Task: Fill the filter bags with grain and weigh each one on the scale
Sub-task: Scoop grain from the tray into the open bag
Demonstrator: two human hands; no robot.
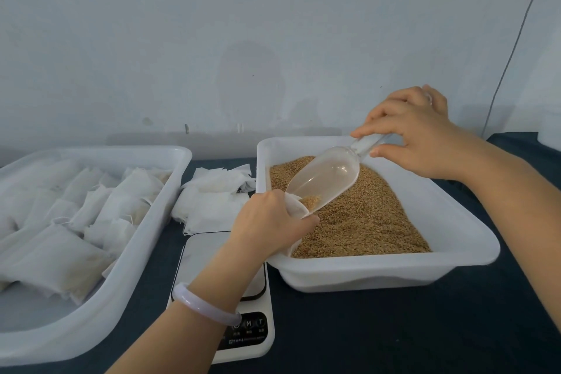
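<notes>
My right hand (419, 133) grips the handle of a clear plastic scoop (326, 176), tilted down to the left. A little grain sits at the scoop's lip, right at the mouth of a white filter bag (296, 206). My left hand (270, 222) holds that bag open over the near left corner of the white grain tray (394, 270). Brown grain (364, 215) fills the tray. The white scale (212, 255) lies under my left forearm, its platform bare and its display partly hidden by my wrist.
A large white tray (91, 313) on the left holds several filled filter bags (60, 258). A loose pile of empty bags (215, 197) lies between the two trays. A dark cloth (394, 331) covers the table, and a pale wall stands close behind.
</notes>
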